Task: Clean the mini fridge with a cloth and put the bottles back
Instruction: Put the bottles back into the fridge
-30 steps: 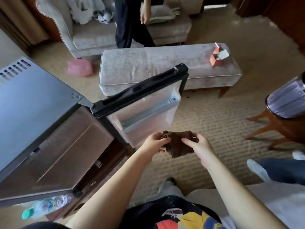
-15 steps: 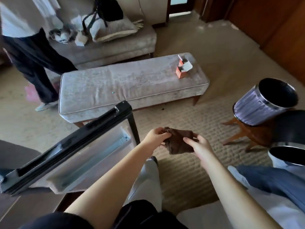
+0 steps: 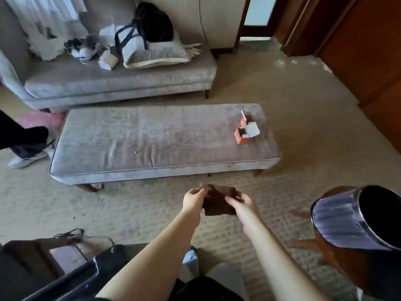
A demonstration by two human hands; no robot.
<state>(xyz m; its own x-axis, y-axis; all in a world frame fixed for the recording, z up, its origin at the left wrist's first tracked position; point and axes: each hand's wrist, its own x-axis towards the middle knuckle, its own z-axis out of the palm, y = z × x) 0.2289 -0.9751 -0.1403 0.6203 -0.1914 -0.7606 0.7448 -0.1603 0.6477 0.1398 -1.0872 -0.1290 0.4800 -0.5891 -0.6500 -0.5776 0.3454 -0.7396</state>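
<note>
Both hands hold the cloth (image 3: 219, 203) at lower centre: left hand (image 3: 194, 198) pinches its top corner, right hand (image 3: 245, 208) grips the other edge. Since a second ago the view has swung off the fridge; only its dark door (image 3: 82, 279) shows at lower left, so wiping looks paused. Cloth is brown, soft, crumpled; no bottles in view.

Brown cloth (image 3: 219, 202), grey bench (image 3: 152, 140), orange box (image 3: 244, 134)
</note>
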